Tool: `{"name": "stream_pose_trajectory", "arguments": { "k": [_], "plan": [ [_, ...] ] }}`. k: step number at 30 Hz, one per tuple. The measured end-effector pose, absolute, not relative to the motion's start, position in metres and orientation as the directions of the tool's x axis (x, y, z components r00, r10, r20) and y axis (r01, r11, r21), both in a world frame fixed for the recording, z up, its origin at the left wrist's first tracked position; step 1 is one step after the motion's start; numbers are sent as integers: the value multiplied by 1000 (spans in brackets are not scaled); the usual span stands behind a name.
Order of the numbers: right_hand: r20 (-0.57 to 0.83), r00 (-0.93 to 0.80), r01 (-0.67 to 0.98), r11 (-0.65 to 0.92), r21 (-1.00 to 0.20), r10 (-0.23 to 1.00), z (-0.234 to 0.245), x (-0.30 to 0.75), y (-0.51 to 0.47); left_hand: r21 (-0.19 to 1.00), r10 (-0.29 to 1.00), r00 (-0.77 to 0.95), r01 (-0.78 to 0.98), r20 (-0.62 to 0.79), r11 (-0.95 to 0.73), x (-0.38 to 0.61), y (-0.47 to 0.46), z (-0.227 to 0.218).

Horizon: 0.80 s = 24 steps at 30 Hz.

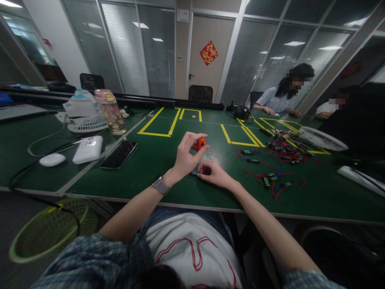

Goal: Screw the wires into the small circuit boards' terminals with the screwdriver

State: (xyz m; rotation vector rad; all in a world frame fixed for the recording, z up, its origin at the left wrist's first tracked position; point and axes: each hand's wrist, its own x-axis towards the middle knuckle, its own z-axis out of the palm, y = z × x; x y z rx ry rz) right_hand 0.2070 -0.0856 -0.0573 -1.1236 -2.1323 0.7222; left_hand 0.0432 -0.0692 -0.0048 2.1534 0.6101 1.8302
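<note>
My left hand (pixel 187 154) is raised a little above the green table (pixel 168 160), its fingertips pinched on a small orange part (pixel 201 143). My right hand (pixel 212 172) rests on the table just below it, fingers curled onto a small dark piece (pixel 195 172) that I cannot make out. A watch sits on my left wrist. To the right lie several small circuit boards with red and blue wires (pixel 272 164).
A black phone (pixel 119 154), a white power bank (pixel 88 149), a white mouse (pixel 52 159), a drink bottle (pixel 110 112) and a white fan (pixel 82 112) stand at the left. Another fan (pixel 321 138) lies right. Two people sit at the far right. A green basket (pixel 45 233) is below the table.
</note>
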Motion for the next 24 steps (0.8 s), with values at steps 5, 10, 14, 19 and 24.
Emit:
{"name": "stream_pose_trajectory", "arguments": {
  "k": [5, 10, 14, 19, 24],
  "plan": [
    [282, -450, 520, 505, -689, 847, -57, 207, -86, 469, 484, 144, 127, 863, -874, 43, -70, -5],
    [287, -447, 526, 508, -682, 847, -56, 206, -88, 423, 441, 137, 140, 887, -895, 44, -70, -4],
    [289, -445, 525, 508, -682, 848, -57, 206, -87, 410, 432, 115, 172, 895, -896, 44, -69, -3],
    [289, -445, 524, 508, -684, 848, -58, 207, -85, 440, 461, 114, 170, 880, -882, 43, -69, -3],
    [284, -439, 545, 504, -670, 852, -57, 206, -86, 467, 479, 129, 114, 868, -877, 43, -69, -5]
  ]
}}
